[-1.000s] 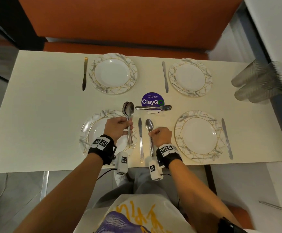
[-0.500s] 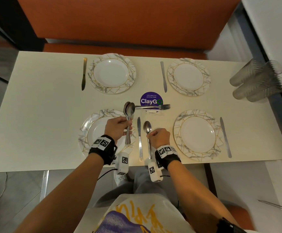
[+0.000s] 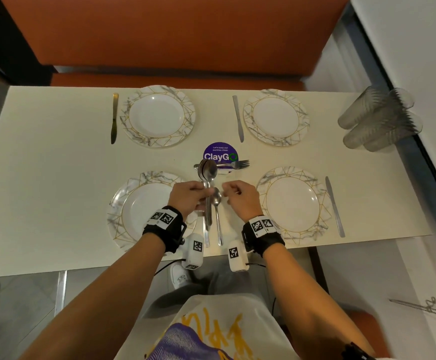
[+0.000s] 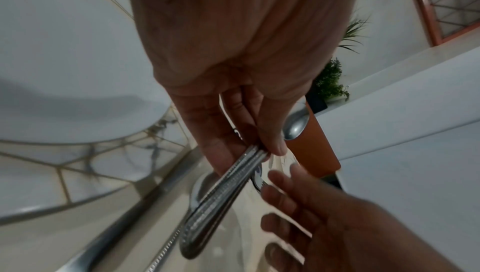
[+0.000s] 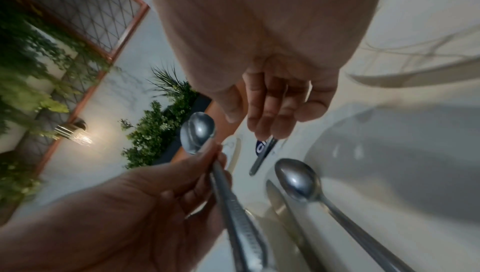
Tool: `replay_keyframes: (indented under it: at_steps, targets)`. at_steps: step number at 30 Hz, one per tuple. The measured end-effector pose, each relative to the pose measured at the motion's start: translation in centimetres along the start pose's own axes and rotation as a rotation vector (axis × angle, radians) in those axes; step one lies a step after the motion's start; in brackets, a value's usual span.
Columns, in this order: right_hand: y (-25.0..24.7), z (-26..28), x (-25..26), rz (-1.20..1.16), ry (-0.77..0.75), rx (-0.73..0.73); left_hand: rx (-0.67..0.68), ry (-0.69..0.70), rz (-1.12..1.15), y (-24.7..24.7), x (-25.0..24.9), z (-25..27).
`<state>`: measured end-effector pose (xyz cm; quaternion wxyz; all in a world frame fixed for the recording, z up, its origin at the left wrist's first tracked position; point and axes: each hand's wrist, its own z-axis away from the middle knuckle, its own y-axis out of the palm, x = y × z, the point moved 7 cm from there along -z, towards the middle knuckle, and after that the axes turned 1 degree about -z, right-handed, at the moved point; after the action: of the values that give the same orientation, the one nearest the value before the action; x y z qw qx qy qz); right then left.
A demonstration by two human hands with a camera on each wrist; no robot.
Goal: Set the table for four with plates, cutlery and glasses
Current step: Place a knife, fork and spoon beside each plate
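Left grip (image 3: 188, 194) clasps a bundle of spoons (image 3: 208, 170) by the handles, bowls pointing away from the person, above the near-left plate's (image 3: 131, 203) right rim. Right grip (image 3: 240, 197) hovers just right of it, fingers loosely curled and grasping nothing. Between the two grips a single spoon (image 3: 217, 201) lies on the bench (image 3: 42, 178), with a knife (image 5: 279, 198) just left of it; the left grip and the bundle cover most of that knife from the head view. Beyond the bundle's bowls a fork (image 3: 233, 165) lies crosswise on a purple sticker (image 3: 220, 153); how many forks are stacked there is hard to tell. Right of the right grip sits the near-right plate (image 3: 293, 202) with a knife (image 3: 335, 206) along its far side. Bare bench stretches left of the left grip to the edge. Stacked glasses (image 3: 379, 119) lie at the far-right edge, blurred. Both wrist views are smeared.
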<state>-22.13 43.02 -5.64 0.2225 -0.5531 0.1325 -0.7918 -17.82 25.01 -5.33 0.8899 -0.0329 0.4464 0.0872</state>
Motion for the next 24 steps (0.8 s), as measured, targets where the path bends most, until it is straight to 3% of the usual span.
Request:
replay_keyframes:
  at_steps: [5,11,17,24]
  targets:
    - [-2.7,-0.9,1.1,-0.097,-0.052,0.041,0.042,0.033,-0.105,4.4,-1.2,-0.6]
    - [-9.2,-3.2,-1.9,-0.124,0.038,0.005,0.088,0.064,-0.164,11.7,-2.3,-1.9]
    - [-21.0,-6.4,-6.4,-0.064,0.072,-0.091,0.122,0.068,-0.164,21.6,-2.6,-3.5]
    - [-33.0,-8.5,-15.3,-0.019,0.291,-0.176,0.055,0.038,-0.001,29.2,-2.3,-5.1]
